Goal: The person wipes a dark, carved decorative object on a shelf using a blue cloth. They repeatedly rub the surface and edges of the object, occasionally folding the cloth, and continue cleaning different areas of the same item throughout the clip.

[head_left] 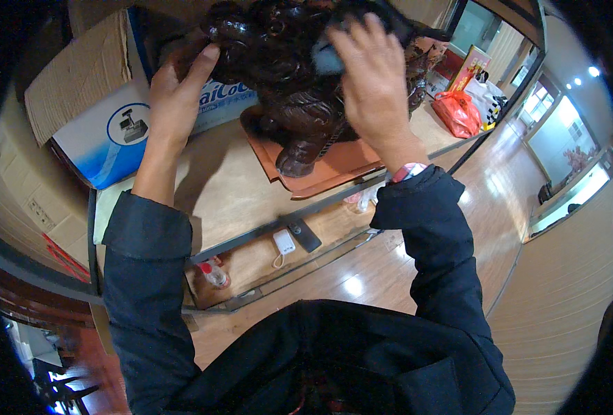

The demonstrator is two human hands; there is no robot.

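A dark, glossy carved figure (306,104), perhaps wood, rises on a flat orange-brown base sheet (332,174) on the shelf. Its top runs past the upper edge of the view. My left hand (179,96) grips the figure's left side, thumb on the carving and the other fingers mostly hidden. Under my right hand (374,83) is a grey-blue cloth (328,56), pressed against the upper right of the figure. That hand is blurred, with its fingers spread over the cloth.
Left stands an open cardboard box (99,140) printed with a scale; a printed carton (228,104) sits behind. At right are a red plastic bag (457,114) and a red box (470,67). The lower shelf holds a bottle (215,275), a white power bank (284,242) and a phone (304,236).
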